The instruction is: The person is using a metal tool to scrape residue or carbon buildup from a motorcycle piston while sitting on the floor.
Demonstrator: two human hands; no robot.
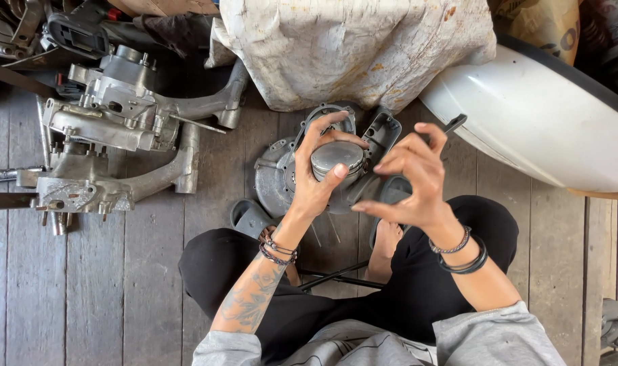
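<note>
- So, left hand (315, 177) wraps its fingers round the piston (336, 161), crown up for a look, just above the casing (276, 177).
- Right hand (412, 177) beside the piston, fingertips pinched together; can't tell on what.

Single head-worn view, looking steeply down, close over lap and wooden floor (119, 285)
</note>
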